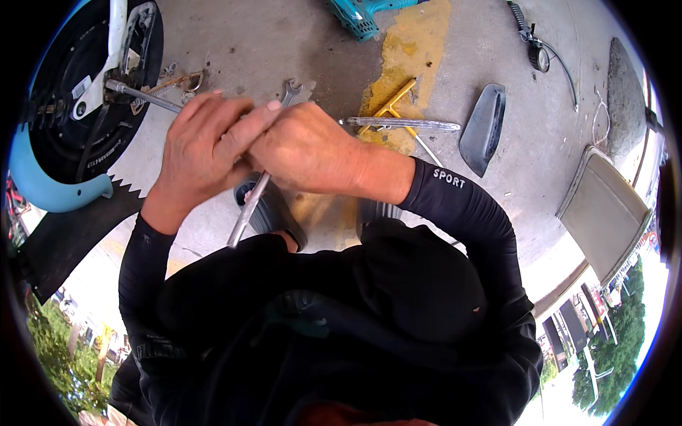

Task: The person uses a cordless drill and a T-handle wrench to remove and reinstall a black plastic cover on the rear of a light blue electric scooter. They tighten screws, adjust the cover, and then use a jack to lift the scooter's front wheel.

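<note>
Wrench slants through the clenched right hand, left of centre in the frame. The left hand curls around a metal bar that reaches the wheel at upper left.

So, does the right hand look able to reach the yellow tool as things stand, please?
Probably yes, if the right hand releases the wrench: the yellow tool lies nearby, crossed by a silver bar.
</note>
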`<state>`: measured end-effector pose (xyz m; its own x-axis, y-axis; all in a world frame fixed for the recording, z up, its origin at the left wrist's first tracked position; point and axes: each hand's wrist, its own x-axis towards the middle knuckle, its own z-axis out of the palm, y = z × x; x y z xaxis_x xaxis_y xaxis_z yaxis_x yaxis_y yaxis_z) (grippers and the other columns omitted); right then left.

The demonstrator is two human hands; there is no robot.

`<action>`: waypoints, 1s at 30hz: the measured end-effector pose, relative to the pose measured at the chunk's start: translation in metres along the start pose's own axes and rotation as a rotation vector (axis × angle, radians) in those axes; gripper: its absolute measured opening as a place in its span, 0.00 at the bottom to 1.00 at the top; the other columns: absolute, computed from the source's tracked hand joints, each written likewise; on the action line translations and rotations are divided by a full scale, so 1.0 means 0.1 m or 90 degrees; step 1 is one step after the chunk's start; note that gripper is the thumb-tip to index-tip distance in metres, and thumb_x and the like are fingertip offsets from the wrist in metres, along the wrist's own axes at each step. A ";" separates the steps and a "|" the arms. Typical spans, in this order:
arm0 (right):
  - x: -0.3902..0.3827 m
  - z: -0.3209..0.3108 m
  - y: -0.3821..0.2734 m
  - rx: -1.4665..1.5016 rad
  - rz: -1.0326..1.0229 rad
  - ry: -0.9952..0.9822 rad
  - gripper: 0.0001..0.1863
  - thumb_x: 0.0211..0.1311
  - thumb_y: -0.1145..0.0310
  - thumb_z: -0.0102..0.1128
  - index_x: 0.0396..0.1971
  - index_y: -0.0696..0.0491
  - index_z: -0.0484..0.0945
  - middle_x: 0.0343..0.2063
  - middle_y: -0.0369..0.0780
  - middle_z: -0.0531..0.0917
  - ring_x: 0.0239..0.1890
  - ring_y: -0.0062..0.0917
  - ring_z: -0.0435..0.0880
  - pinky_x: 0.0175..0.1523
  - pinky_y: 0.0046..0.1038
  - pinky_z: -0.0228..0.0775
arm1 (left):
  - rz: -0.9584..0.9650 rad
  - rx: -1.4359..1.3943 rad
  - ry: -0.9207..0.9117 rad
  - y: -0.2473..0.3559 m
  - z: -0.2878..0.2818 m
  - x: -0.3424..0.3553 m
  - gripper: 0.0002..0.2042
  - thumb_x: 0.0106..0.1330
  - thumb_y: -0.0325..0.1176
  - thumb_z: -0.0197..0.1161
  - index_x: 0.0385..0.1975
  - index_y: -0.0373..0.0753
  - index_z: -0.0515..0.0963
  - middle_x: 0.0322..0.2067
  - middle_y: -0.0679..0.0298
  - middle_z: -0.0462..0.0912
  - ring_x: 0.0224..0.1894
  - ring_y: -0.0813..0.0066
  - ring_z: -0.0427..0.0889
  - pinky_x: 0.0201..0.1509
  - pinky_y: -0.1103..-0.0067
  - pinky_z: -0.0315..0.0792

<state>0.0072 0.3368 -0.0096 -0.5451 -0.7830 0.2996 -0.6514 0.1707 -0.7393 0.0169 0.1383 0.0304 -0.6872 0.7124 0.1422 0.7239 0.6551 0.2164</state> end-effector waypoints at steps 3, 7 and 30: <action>-0.01 -0.26 0.03 -0.031 0.056 0.011 0.11 0.48 0.69 0.66 0.30 0.58 0.77 0.20 0.44 0.81 0.26 0.43 0.82 0.29 0.40 0.72 | -0.063 0.050 -0.070 -0.09 -0.04 0.06 0.37 0.44 0.37 0.74 0.60 0.44 0.71 0.31 0.66 0.80 0.35 0.69 0.82 0.45 0.71 0.75; -0.71 -0.62 -0.16 0.320 0.273 -0.007 0.13 0.63 0.73 0.59 0.48 0.56 0.78 0.28 0.47 0.82 0.29 0.45 0.80 0.37 0.36 0.73 | -0.017 -0.080 -0.093 0.54 0.21 0.36 0.27 0.56 0.39 0.66 0.55 0.36 0.71 0.24 0.64 0.80 0.24 0.68 0.83 0.23 0.73 0.74; -3.78 -0.34 1.03 -0.426 0.842 0.256 0.39 0.62 0.54 0.62 0.62 0.67 0.60 0.61 0.59 0.65 0.62 0.53 0.68 0.63 0.44 0.64 | -0.147 -0.361 -0.240 0.37 2.10 -0.22 0.07 0.61 0.28 0.57 0.36 0.33 0.72 0.35 0.53 0.73 0.43 0.51 0.76 0.43 0.62 0.70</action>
<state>0.1281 0.6705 -0.1788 -0.9372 0.3301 -0.1127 0.3479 0.9078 -0.2341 0.0716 0.2000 -0.1677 -0.6773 0.6768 -0.2883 0.3491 0.6407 0.6839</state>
